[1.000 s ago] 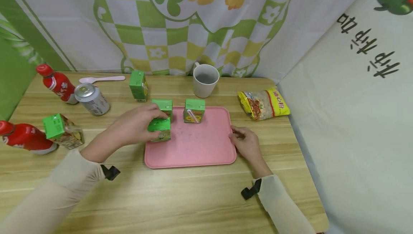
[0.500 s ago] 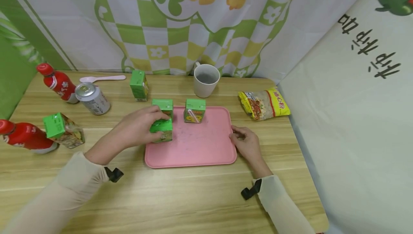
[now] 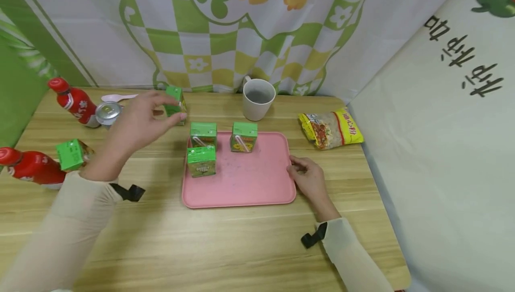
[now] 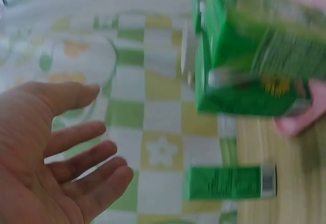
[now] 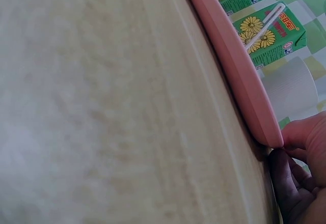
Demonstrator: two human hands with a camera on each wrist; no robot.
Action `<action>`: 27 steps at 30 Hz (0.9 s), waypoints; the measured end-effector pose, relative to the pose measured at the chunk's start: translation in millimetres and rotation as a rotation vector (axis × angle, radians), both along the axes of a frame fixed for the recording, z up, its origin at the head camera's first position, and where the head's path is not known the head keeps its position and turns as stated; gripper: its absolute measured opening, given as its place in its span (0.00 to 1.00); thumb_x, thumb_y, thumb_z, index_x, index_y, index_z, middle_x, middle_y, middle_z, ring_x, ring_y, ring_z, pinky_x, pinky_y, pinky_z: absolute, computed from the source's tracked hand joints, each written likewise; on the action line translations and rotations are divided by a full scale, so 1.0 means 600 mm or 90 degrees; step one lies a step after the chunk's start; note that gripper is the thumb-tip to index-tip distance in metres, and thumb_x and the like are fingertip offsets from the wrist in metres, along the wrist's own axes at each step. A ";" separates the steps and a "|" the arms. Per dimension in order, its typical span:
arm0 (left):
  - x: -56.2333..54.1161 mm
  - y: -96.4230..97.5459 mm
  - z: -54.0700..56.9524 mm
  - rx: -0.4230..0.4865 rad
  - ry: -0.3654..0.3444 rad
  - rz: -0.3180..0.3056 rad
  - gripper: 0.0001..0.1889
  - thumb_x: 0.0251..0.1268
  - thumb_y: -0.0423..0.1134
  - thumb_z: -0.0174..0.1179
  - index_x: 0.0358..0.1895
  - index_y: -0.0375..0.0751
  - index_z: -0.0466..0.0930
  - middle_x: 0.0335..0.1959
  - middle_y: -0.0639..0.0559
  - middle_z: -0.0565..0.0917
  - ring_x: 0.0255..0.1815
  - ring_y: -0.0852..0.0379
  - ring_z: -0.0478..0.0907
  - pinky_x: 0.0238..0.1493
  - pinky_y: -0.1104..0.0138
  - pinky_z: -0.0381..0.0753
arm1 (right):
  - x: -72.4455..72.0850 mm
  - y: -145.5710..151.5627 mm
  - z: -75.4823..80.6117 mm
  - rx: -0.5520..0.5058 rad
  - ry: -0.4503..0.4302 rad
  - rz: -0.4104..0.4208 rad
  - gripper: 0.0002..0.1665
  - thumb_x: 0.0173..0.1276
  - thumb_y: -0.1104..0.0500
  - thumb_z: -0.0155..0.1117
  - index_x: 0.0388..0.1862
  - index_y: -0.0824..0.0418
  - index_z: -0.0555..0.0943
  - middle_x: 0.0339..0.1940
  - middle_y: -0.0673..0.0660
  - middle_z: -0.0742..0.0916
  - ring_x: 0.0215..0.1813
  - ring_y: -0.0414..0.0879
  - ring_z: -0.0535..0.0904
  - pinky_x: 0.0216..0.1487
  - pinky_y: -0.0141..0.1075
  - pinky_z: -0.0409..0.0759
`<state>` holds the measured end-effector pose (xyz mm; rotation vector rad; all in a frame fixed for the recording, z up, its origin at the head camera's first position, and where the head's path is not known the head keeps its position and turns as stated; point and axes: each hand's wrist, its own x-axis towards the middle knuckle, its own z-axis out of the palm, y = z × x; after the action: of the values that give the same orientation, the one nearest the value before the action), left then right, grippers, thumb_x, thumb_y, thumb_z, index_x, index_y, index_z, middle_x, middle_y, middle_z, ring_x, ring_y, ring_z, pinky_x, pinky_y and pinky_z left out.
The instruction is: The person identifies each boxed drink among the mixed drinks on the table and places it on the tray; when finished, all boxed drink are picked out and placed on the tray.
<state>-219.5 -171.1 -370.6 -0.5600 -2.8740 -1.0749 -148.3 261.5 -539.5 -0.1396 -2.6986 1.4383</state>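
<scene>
My left hand (image 3: pixel 138 120) holds nothing, its fingers spread in the left wrist view. In the head view its fingertips overlap a green drink carton (image 3: pixel 173 91) standing at the back of the table. On the pink tray (image 3: pixel 251 184) stand three more green cartons: a front-left carton (image 3: pixel 201 163), another carton (image 3: pixel 203 133) right behind it, and a third carton (image 3: pixel 243 136) to their right. White straws show on the rear two. My right hand (image 3: pixel 310 179) pinches the tray's right rim between thumb and fingers, seen close up in the right wrist view.
Left on the wooden table (image 3: pixel 225 247) are two red bottles (image 3: pixel 78 106), a can (image 3: pixel 107 112) partly behind my left hand, a larger green-topped carton (image 3: pixel 72 154) and a pink spoon (image 3: pixel 114 97). A grey-white mug (image 3: pixel 257 99) and a yellow food packet (image 3: pixel 331 129) stand beyond the tray.
My left hand has let go of the front-left carton on the tray and moved up and left to the carton at the back. The right hand stays at the tray's rim.
</scene>
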 end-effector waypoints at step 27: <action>-0.154 -0.025 -0.067 -0.091 -0.135 0.065 0.33 0.66 0.47 0.64 0.65 0.23 0.72 0.57 0.27 0.78 0.55 0.33 0.74 0.58 0.41 0.71 | -0.001 0.002 0.000 -0.010 0.006 0.006 0.19 0.66 0.63 0.72 0.57 0.61 0.87 0.42 0.57 0.87 0.42 0.47 0.84 0.39 0.30 0.82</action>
<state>-312.0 -186.4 -410.9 -0.3154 -3.1421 -0.9748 -149.0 262.6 -539.8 -0.1212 -2.6836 1.4600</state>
